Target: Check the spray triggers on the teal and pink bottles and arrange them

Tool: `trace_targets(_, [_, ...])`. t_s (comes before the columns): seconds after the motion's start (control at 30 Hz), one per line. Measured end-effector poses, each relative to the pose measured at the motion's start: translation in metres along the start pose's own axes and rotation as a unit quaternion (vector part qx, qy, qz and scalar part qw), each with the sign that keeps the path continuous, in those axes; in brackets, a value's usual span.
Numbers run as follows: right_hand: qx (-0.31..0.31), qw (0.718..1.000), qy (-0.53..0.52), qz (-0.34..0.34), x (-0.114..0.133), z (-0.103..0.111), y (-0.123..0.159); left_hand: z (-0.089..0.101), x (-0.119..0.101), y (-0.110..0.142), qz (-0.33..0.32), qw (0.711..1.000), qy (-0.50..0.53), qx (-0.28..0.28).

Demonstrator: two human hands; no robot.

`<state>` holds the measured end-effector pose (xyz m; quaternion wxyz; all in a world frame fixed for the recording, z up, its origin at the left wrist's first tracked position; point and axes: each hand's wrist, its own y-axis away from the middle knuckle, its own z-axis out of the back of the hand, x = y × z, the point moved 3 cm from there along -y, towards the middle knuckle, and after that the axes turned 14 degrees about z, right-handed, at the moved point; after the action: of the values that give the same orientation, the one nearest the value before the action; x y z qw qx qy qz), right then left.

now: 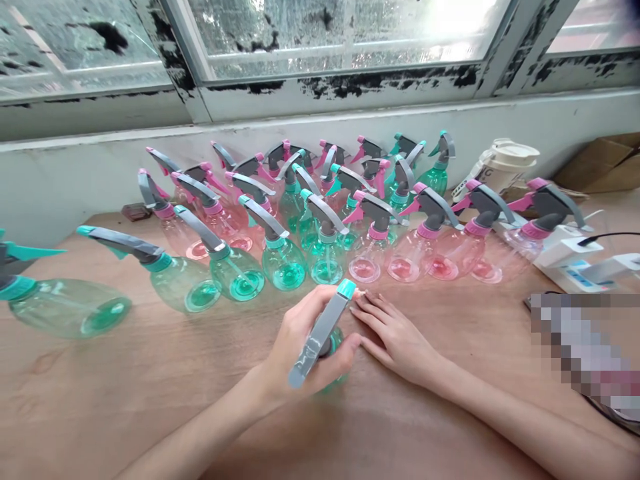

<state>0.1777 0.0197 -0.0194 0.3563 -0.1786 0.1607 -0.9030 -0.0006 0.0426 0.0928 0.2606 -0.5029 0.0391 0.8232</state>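
Observation:
My left hand (300, 343) is wrapped round a green spray bottle (334, 340) with a grey trigger head and teal nozzle, standing on the wooden table (125, 400). My right hand (395, 333) lies flat on the table just right of it, fingers stretched out and close together, fingertips near the nozzle. Behind both hands stand several assembled spray bottles in rows: green ones (283, 257) to the left and middle, pink ones (415, 257) to the right.
A white lidded cup (510, 163) and a cardboard box (605, 163) sit at the back right. A white power strip (570, 257) with a black cable lies at the right. A window and sill run behind the bottles.

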Motion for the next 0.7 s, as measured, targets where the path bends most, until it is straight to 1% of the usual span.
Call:
trace_targets(0.07, [-0.002, 1.0, -0.002, 0.0, 0.0, 0.001, 0.0, 0.0, -0.001, -0.002, -0.023, 1.0, -0.011, -0.016])
trace_targets(0.17, [0.007, 1.0, -0.001, 0.003, 0.0, 0.002, 0.0, 0.0, -0.003, -0.003, -0.038, 0.998, -0.024, -0.043])
trace_targets(0.33, [0.02, 1.0, 0.007, 0.01, -0.001, 0.003, -0.001, 0.002, -0.008, -0.003, -0.029, 0.997, -0.043, -0.061])
trace_targets(0.47, [0.017, 1.0, 0.006, 0.01, -0.001, 0.003, -0.001, 0.001, -0.006, -0.003, -0.049, 0.997, -0.024, -0.049])
trace_targets(0.6, [0.008, 1.0, 0.004, 0.008, -0.002, 0.002, 0.0, -0.001, 0.002, -0.004, -0.078, 0.997, -0.007, -0.016])
trace_targets(0.7, [0.006, 1.0, 0.009, 0.01, -0.002, 0.002, 0.0, -0.001, 0.006, -0.003, -0.084, 0.996, -0.006, 0.006])
